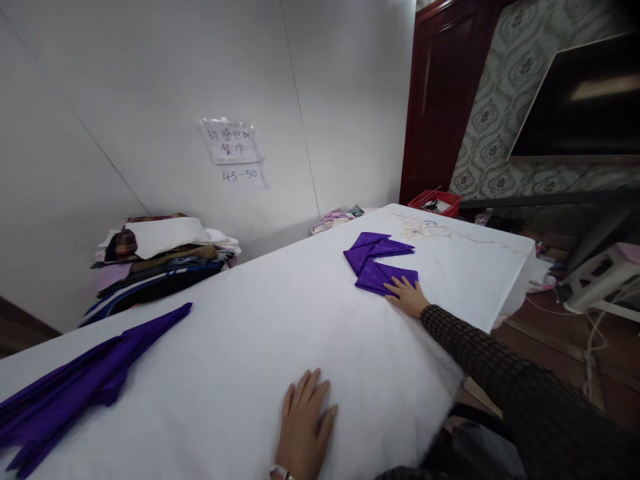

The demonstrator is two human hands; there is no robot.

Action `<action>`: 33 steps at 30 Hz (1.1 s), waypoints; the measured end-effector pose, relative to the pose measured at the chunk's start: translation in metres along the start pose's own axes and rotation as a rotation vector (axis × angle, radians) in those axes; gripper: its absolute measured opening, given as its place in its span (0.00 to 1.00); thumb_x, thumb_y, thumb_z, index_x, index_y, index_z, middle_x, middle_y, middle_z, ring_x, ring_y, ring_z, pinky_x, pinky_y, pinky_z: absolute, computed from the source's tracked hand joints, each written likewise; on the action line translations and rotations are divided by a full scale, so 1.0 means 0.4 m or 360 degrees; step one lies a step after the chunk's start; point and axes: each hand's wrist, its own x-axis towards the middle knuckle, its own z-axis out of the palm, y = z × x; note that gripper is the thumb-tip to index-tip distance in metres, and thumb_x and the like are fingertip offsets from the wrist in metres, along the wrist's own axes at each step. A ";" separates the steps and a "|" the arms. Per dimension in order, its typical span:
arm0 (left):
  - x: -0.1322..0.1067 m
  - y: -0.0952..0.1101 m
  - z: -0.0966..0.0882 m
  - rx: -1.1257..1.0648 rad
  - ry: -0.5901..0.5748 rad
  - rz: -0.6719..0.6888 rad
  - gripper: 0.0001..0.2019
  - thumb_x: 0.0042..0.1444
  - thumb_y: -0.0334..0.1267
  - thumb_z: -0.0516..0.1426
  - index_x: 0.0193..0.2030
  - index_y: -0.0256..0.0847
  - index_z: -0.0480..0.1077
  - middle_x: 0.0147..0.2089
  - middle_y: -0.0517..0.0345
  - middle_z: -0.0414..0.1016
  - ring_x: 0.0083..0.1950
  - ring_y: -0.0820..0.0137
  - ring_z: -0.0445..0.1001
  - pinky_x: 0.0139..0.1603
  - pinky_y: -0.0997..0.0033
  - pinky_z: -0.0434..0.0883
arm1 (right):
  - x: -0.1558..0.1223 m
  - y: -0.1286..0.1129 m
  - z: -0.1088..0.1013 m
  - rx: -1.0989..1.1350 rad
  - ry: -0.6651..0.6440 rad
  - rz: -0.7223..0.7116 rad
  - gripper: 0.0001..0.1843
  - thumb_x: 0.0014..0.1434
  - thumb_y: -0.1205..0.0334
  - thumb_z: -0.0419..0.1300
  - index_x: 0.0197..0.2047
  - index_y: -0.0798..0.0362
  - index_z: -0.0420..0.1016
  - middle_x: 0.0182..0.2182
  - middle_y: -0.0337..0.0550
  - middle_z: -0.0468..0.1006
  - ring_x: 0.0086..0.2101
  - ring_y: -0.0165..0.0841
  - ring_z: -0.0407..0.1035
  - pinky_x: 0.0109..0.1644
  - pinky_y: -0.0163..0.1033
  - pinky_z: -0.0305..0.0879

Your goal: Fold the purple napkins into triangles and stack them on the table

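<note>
Several folded purple cloth napkins [367,257] lie overlapping toward the far right of the white-covered table [250,333]. My right hand [407,297] reaches across to them, its spread fingers resting on the edge of the nearest folded napkin [383,277]. Flat on the white cloth in the front middle is my left hand [305,423], fingers stretched out and nothing under them that I can see. A loose heap of purple cloth [95,380] lies at the left, partly cut off by the frame, well apart from my left hand.
A stack of folded clothes [165,260] stands beyond the table's far left edge, against the wall. A paper sign [233,143] hangs on that wall. Behind the far end sits a red basket [435,202]. To the right are a stool [607,273] and cables on the floor.
</note>
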 end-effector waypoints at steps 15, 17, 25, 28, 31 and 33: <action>-0.002 -0.006 0.006 0.0024 0.0015 0.0021 0.17 0.58 0.40 0.51 0.54 0.49 0.69 0.62 0.54 0.65 0.63 0.60 0.62 0.60 0.47 0.61 | 0.024 0.010 -0.003 -0.0002 -0.0006 -0.0056 0.29 0.63 0.42 0.41 0.65 0.39 0.52 0.66 0.43 0.47 0.64 0.50 0.38 0.60 0.64 0.36; -0.002 -0.009 0.008 0.0038 0.0031 0.0042 0.17 0.58 0.40 0.51 0.54 0.49 0.69 0.61 0.54 0.65 0.62 0.60 0.62 0.59 0.48 0.62 | 0.018 0.006 -0.006 -0.0026 0.0011 -0.0061 0.30 0.63 0.42 0.41 0.65 0.40 0.52 0.66 0.45 0.47 0.64 0.50 0.38 0.60 0.64 0.36; -0.002 -0.016 0.011 0.0028 0.0040 0.0064 0.17 0.58 0.41 0.51 0.54 0.49 0.69 0.61 0.54 0.65 0.62 0.59 0.63 0.58 0.47 0.63 | -0.031 -0.017 0.006 -0.0094 0.0249 -0.0083 0.33 0.62 0.43 0.43 0.66 0.49 0.51 0.66 0.52 0.49 0.64 0.47 0.39 0.62 0.60 0.35; 0.001 -0.013 0.007 -0.0016 0.0004 0.0039 0.17 0.57 0.40 0.52 0.53 0.48 0.69 0.61 0.54 0.65 0.62 0.59 0.63 0.59 0.47 0.62 | -0.060 -0.043 0.005 -0.0085 0.0309 -0.0175 0.32 0.63 0.45 0.43 0.66 0.51 0.52 0.66 0.52 0.48 0.64 0.46 0.38 0.62 0.61 0.33; 0.002 0.001 -0.016 -0.0083 -0.0034 -0.0069 0.17 0.58 0.39 0.50 0.53 0.48 0.69 0.61 0.54 0.65 0.62 0.60 0.62 0.60 0.46 0.61 | -0.097 -0.101 0.005 -0.0011 0.0316 -0.0440 0.31 0.64 0.46 0.42 0.66 0.50 0.52 0.66 0.51 0.48 0.64 0.44 0.37 0.63 0.59 0.33; 0.000 0.011 -0.046 -0.0134 -0.0034 -0.0183 0.17 0.59 0.39 0.50 0.54 0.48 0.68 0.62 0.54 0.64 0.63 0.60 0.61 0.61 0.45 0.59 | -0.123 -0.151 0.010 0.0052 0.0255 -0.0646 0.30 0.64 0.47 0.43 0.66 0.49 0.52 0.65 0.50 0.49 0.64 0.43 0.38 0.64 0.57 0.36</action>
